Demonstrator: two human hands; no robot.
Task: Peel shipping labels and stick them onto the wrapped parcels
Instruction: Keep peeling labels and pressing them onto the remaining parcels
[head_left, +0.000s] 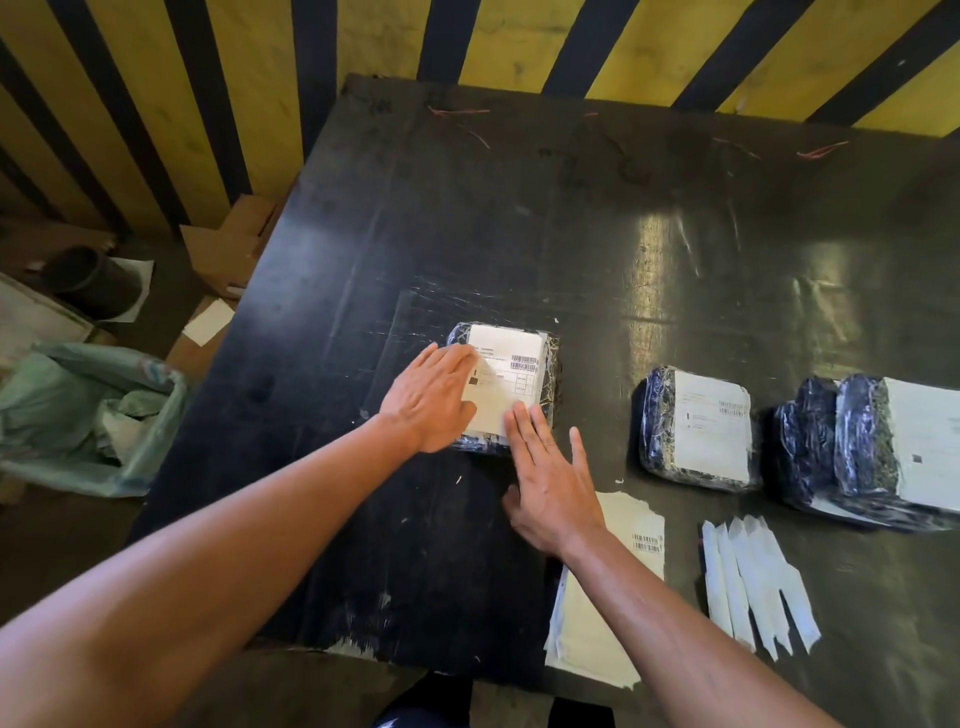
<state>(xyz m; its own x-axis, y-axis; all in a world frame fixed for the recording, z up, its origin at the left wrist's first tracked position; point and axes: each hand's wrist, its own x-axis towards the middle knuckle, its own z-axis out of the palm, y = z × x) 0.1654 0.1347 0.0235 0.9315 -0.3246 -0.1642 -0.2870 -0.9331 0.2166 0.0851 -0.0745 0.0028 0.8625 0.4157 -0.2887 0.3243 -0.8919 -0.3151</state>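
With both grips flat and spread, left hand (434, 400) and right hand (550, 480) pressed on the label (506, 382) atop the parcel (551, 364) at mid-surface (467, 208), creases may be trapped if uneven pressure is applied

Left hand (431, 400) covers the label's (506, 382) left part; its print is unreadable; rightmost parcel (893, 447) is cropped.

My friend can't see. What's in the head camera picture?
Both hands, left hand and right hand, press a white shipping label flat onto a dark plastic-wrapped parcel on a black table. More labelled parcels sit to the right, with a stack of label sheets nearer.
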